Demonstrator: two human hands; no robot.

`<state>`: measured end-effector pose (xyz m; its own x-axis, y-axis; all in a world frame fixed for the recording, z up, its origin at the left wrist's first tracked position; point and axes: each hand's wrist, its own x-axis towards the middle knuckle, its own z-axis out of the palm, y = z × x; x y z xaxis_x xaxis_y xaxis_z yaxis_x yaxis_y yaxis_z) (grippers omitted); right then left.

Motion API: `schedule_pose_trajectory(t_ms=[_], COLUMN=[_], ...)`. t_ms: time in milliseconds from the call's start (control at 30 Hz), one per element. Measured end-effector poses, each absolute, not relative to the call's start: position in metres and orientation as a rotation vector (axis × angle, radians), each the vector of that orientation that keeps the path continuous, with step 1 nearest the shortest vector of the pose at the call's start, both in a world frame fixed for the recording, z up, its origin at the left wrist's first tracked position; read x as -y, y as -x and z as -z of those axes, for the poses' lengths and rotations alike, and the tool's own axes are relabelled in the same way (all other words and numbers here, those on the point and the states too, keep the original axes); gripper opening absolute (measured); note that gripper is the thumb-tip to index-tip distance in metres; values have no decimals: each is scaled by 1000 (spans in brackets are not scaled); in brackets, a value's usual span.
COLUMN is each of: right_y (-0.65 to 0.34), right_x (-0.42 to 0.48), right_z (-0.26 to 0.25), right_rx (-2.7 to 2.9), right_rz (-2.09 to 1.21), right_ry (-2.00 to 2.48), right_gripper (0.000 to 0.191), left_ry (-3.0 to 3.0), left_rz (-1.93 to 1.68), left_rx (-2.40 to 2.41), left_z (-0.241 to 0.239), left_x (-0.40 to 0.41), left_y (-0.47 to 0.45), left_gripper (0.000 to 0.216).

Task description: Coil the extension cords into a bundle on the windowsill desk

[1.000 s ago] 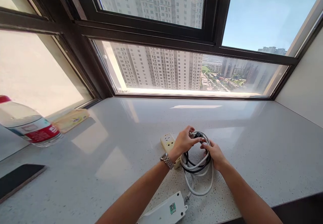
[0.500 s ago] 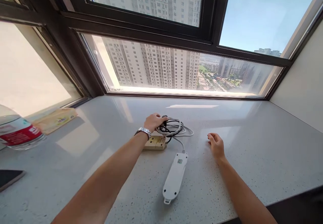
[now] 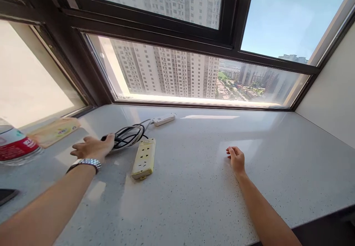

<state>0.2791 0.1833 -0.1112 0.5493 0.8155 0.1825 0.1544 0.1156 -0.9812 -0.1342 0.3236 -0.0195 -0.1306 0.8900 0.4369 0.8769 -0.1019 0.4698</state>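
Observation:
My left hand [image 3: 94, 148], with a silver watch on its wrist, is over the left part of the counter. Its fingers are spread apart, and its thumb lies against a black plug [image 3: 103, 138] at the end of the cord bundle. Loops of black and grey cord [image 3: 130, 135] lie coiled just right of the thumb. A yellowed power strip [image 3: 144, 159] rests sockets up, nearer to me. Behind the coil lies a white power strip [image 3: 164, 119]. My right hand [image 3: 235, 158] rests on the counter with curled fingers and nothing visible in them.
A pack of tissues [image 3: 57, 132] and a large bottle with a red label [image 3: 18, 144] stand at the left. A dark flat device [image 3: 7, 195] lies at the left edge. The speckled counter [image 3: 188, 186] meets a dark window frame [image 3: 177, 104] at the back.
My left hand has moved left with the cord bundle, and its fingers have spread. Both strips have shifted and turned; the white one now lies farther back. My right hand has barely moved.

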Motion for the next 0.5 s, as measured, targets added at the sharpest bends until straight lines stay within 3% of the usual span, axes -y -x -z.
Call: schedule_pose_trajectory(t_ms=[100,167,367,500], right_y=[-278,-277,-276,-275], right_x=[-185,-186,-187,-187], right_z=[112,112,112,112], right_rx=[925,935,991,1007], right_rz=[-582,-569,-545,-552], right_ry=[1392,1397,1437,1448], right_gripper=[38,38,36,36], left_ry=[-1978,-2293,-2798,-2743], left_rz=[-1160,-1074,-404,-398], left_rx=[-2172,-1988,-1371,-1439], left_z=[40,57,82,74], left_x=[-300,-280,-250,-274], left_y=[125,108,65,63], left_gripper=[80,81,53,43])
